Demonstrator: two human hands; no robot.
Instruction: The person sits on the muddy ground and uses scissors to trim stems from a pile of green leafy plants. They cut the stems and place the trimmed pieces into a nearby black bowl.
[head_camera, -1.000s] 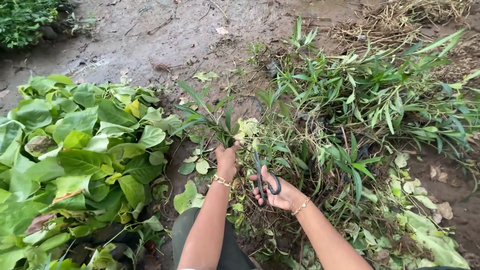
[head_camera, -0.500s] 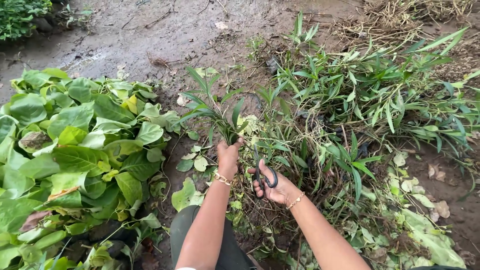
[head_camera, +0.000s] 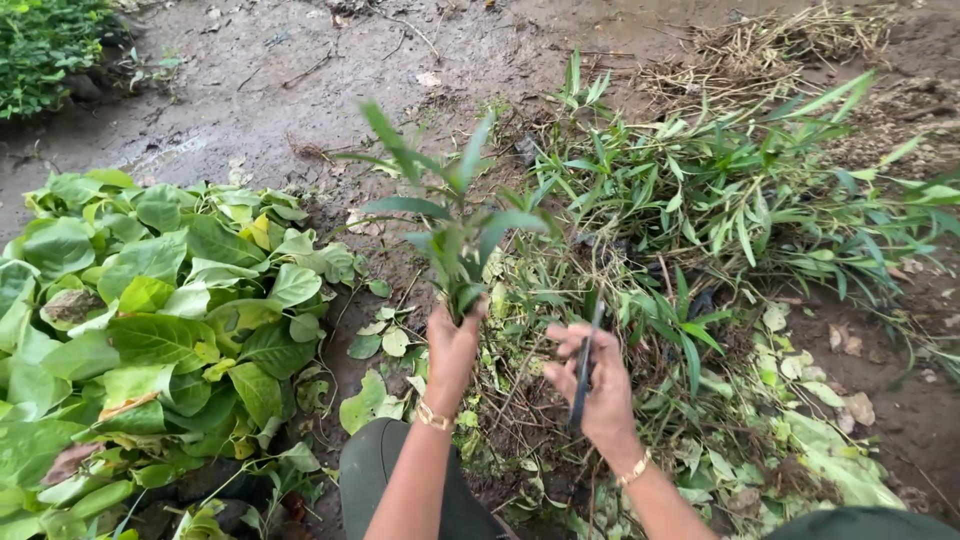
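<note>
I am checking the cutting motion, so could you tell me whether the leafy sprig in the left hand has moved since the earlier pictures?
Yes. The leafy sprig has been lifted upright, its tips now reaching past the top of the broad-leaf pile.

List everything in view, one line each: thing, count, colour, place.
sprig: one, green narrow leaves, held upright at centre
scissors: one pair, dark, in the right hand, centre right
broad leaves: one pile, green with a few yellow, left
narrow-leaf stems: one heap, green, right
dry stems: one clump, straw brown, top right
ground: wet brown mud, top and between the piles
shrub: one, dark green, top left corner
bracelets: two, gold, one per wrist
left hand: grips the sprig's base
right hand: holds the scissors
</note>
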